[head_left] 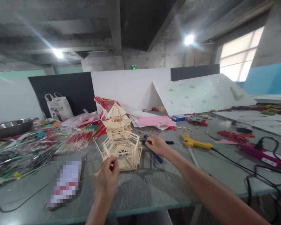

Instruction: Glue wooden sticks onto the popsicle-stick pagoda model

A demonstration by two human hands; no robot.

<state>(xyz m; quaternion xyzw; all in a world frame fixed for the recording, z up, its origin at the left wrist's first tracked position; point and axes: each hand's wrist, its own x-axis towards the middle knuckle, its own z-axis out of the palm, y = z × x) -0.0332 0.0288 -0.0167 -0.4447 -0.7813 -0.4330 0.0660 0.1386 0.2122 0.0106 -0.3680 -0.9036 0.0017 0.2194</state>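
A pagoda model [120, 137] built of thin wooden sticks stands on the grey table [154, 184]. My left hand [106, 179] is curled in front of its base, fingertips pinched on a thin wooden stick that slants up to the left. My right hand [157, 145] rests just right of the model, fingers closed on the blue-handled pliers [157, 155] lying there.
A yellow glue gun [196, 143] with a black cord lies right of the pliers; a purple glue gun [264, 154] sits farther right. Packs of red sticks [81, 139], wires and scraps crowd the left, with a metal bowl [11, 126]. White boards stand behind.
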